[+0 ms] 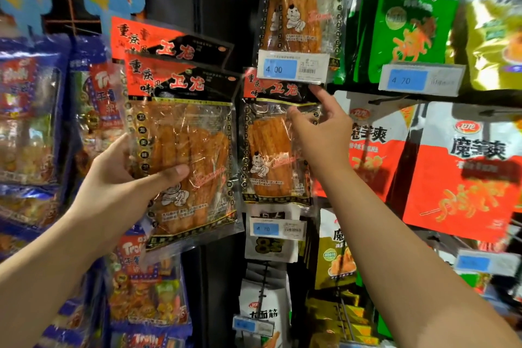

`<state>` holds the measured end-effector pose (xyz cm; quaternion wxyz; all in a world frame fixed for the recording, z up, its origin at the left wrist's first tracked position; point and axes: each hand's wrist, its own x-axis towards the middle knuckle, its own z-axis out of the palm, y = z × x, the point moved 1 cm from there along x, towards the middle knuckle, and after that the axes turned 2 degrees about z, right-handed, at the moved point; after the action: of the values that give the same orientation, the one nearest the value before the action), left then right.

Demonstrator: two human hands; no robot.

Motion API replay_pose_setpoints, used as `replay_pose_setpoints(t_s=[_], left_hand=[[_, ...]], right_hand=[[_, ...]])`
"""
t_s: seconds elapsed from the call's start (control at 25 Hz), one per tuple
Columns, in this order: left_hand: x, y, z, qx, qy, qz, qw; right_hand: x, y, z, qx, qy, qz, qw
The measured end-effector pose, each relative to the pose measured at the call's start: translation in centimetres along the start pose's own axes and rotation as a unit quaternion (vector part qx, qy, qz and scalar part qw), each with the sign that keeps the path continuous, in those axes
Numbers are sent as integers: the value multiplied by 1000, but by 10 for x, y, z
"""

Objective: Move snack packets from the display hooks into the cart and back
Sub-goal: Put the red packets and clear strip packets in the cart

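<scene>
The left hand is gripping two clear spicy-strip packets near their lower left edge, with the thumb curled across the front. The right hand is reaching just beside them, its fingers straight and spread, and touching the top of a matching packet hanging below the 4.00 price tag. These film packs are looking light, floppy and slick, so pinching the stiffer red header near its hang hole is probably going to give the surest hold.
</scene>
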<state>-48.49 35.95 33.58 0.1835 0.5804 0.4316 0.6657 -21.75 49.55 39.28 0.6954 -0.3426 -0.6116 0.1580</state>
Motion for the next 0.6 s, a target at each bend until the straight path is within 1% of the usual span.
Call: replay_pose_setpoints(t_s=[0.12,0.28,0.4,0.6], left_hand=[[2,6,-1,-5,-5,1,1000],[3,8,-6,6,-2,-6,1000],[4,8,-7,3,-11,-5,1000],[-1,10,-4,-9,-3,-21,1000]], right_hand=[[3,-3,0,-23,-7,1,1000],[3,-2,0,-69,5,-21,997],[4,2,1,-79,5,7,997],[14,23,9,-115,-11,13,993]])
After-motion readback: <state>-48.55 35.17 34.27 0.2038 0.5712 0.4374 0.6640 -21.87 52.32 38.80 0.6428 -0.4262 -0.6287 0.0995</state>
